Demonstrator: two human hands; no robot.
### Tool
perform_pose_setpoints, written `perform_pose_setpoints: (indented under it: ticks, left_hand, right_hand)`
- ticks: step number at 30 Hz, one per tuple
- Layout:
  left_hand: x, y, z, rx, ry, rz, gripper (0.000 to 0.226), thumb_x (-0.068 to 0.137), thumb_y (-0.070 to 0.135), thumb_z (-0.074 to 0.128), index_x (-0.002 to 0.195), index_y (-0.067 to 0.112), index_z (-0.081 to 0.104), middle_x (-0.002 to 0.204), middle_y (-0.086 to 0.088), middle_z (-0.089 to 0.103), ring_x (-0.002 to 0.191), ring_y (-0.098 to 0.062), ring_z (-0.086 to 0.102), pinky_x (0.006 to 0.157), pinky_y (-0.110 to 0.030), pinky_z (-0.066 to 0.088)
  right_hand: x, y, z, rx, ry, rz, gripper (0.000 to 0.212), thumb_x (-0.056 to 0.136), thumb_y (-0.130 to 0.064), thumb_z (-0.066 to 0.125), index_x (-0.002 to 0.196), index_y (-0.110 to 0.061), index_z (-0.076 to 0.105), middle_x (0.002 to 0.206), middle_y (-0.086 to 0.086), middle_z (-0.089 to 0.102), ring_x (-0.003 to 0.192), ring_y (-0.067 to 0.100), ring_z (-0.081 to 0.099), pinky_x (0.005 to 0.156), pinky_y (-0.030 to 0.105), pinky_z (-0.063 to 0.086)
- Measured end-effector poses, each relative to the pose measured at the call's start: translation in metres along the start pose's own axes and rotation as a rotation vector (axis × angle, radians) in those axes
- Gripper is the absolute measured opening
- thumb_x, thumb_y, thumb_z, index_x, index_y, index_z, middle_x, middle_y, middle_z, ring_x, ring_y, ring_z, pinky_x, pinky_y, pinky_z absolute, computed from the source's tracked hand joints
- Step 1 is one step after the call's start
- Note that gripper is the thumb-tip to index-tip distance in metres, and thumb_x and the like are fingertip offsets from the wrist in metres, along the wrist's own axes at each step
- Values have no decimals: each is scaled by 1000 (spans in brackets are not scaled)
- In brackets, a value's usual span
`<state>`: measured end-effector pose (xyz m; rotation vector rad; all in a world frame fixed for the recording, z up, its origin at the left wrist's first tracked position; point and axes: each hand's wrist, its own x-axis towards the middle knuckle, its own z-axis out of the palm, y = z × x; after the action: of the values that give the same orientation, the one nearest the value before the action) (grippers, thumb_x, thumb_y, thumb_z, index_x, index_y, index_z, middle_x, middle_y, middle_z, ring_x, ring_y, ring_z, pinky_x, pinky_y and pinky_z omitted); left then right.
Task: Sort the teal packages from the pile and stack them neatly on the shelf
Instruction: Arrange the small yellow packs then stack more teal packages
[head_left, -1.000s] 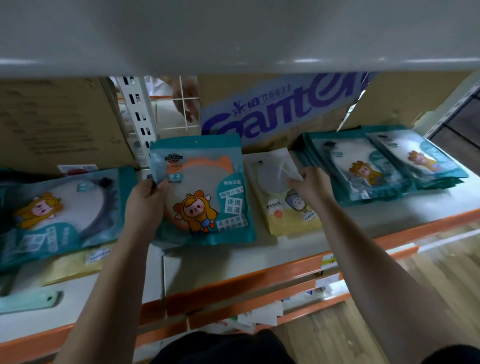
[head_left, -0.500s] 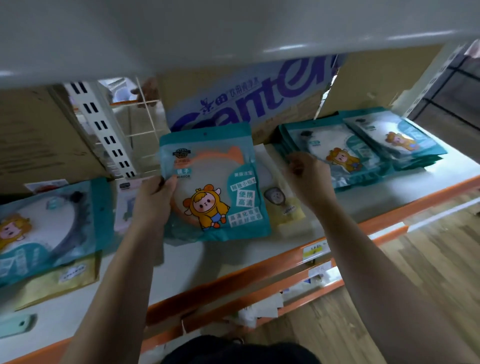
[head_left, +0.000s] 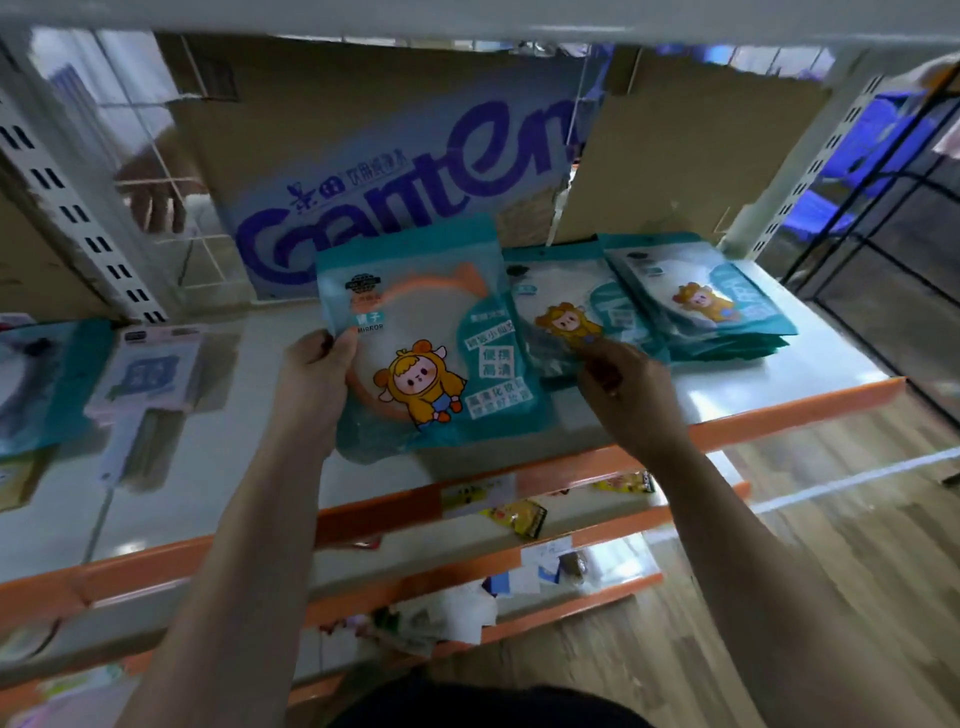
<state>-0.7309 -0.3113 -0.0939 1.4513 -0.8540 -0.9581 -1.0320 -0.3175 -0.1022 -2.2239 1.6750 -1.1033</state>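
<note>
The left hand (head_left: 317, 384) grips the left edge of a flat teal plastic package printed with a yellow-hooded cartoon figure (head_left: 431, 353), holding it face-up over the white metal shelf with an orange front lip (head_left: 727, 379), probably to add it rightward; the right hand (head_left: 623, 387) curls at the front edge of the nearer teal package stack (head_left: 566, 317), seemingly steadying it; blur hides any pinch.

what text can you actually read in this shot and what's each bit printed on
"Ganten": blue letters on the printed carton at the back.
"MIRROR": small print on the teal package that the left hand grips.
"便携" and "高清": same package, right panel.
Too blurred to read: stacked teal packages, pink package, shelf-edge labels.
</note>
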Motion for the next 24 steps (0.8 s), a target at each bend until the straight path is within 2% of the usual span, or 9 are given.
perform_pose_setpoints:
  ticks: [3, 5, 8, 12, 15, 18, 22, 24]
  left_hand:
    - [-8, 4, 31, 10, -28, -1, 19, 99, 15, 50, 89, 15, 66, 72, 6, 70, 65, -7, 68, 55, -21, 53]
    - [-9, 10, 53, 19, -62, 1, 19, 100, 15, 49, 94, 11, 66, 76, 4, 70, 64, -3, 67, 57, -20, 52]
    - [-10, 22, 88, 25, -103, -11, 18, 100, 22, 50, 93, 21, 67, 89, 7, 70, 80, -5, 67, 72, -26, 53]
    - [-1, 30, 129, 40, -127, -42, 16, 100, 25, 51, 93, 19, 65, 96, 1, 70, 92, -15, 65, 84, -35, 52]
    - [11, 33, 151, 106, -98, -76, 25, 99, 25, 52, 110, 6, 64, 106, -8, 69, 97, -22, 64, 91, -40, 51]
    - [22, 33, 167, 226, -84, -95, 31, 98, 27, 54, 118, 5, 62, 115, -13, 67, 107, -28, 62, 99, -46, 48]
    - [34, 26, 183, 378, -28, -63, 31, 94, 28, 58, 115, 7, 63, 112, -12, 67, 103, -27, 62, 94, -44, 51]
    - [37, 20, 188, 485, 15, -23, 31, 92, 31, 58, 111, 8, 64, 105, -10, 67, 94, -24, 62, 77, -38, 53]
  right_hand:
    - [-10, 38, -15, -16, -61, 2, 11, 82, -7, 71, 93, -7, 69, 82, 5, 66, 66, 17, 58, 61, 25, 46]
    - [-14, 61, -21, -48, -92, 12, 10, 84, -12, 69, 91, -6, 70, 84, 9, 67, 72, 25, 61, 62, 29, 45]
    - [-19, 87, -30, -122, -134, -7, 33, 83, -29, 51, 89, -6, 73, 87, 15, 68, 80, 34, 60, 63, 29, 39]
    - [-30, 108, -33, -190, -65, -110, 30, 83, -26, 53, 90, -7, 75, 91, 14, 68, 84, 37, 60, 69, 34, 48]
    - [-36, 117, -27, -228, 1, -143, 31, 86, -26, 51, 90, -7, 75, 90, 11, 69, 84, 34, 59, 67, 33, 47]
    - [-37, 119, -22, -214, 66, -169, 27, 88, -21, 52, 86, -5, 75, 84, 12, 68, 77, 34, 59, 64, 36, 48]
    - [-37, 123, -17, -208, 117, -219, 28, 90, -19, 50, 83, -6, 73, 79, 12, 65, 72, 35, 58, 62, 40, 48]
    - [-38, 127, -14, -220, 121, -205, 31, 91, -23, 48, 84, -7, 73, 82, 11, 65, 74, 34, 58, 63, 39, 48]
